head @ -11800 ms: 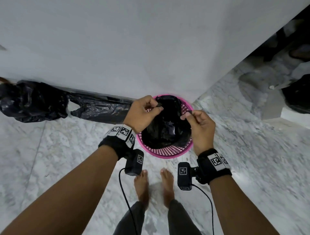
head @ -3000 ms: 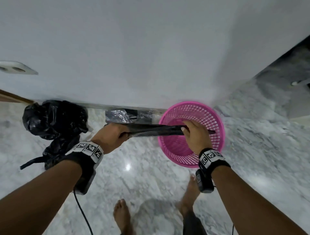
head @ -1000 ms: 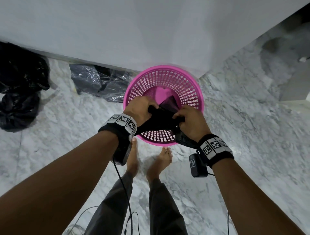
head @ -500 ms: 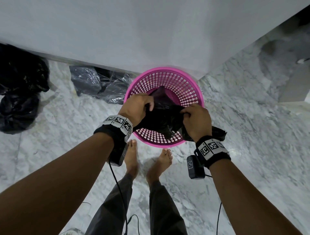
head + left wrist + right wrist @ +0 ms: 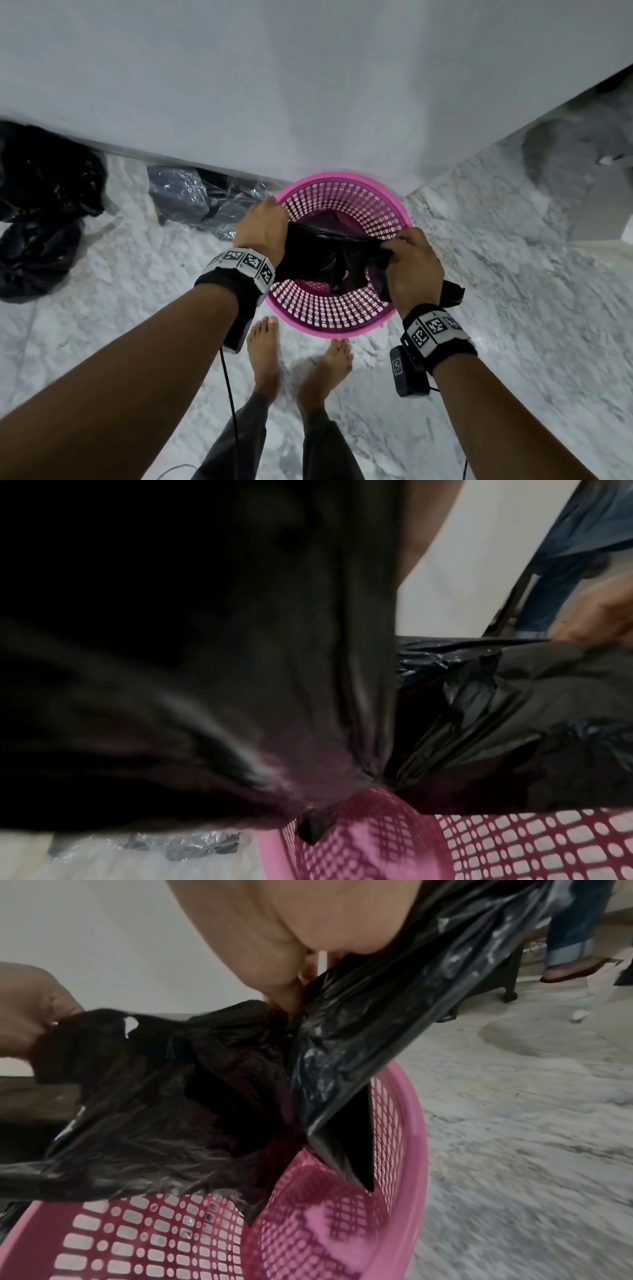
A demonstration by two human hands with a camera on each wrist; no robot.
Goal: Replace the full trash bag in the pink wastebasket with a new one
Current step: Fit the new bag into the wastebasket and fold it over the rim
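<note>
White wall (image 5: 308,85) ahead, marble floor (image 5: 513,308) below. Since half a second ago I see the hands have drawn apart, stretching the new black bag (image 5: 329,253) wider over the pink wastebasket (image 5: 329,318). My left hand (image 5: 262,229) grips one edge of the mouth, fingers curled; my right hand (image 5: 411,263) pinches the other edge, a loose flap trailing past the wrist. The tied full bag (image 5: 37,219) sits well off left by the wall, crinkled plastic (image 5: 205,202) between it and the basket. Only the bag's hanging bottom is inside.
</note>
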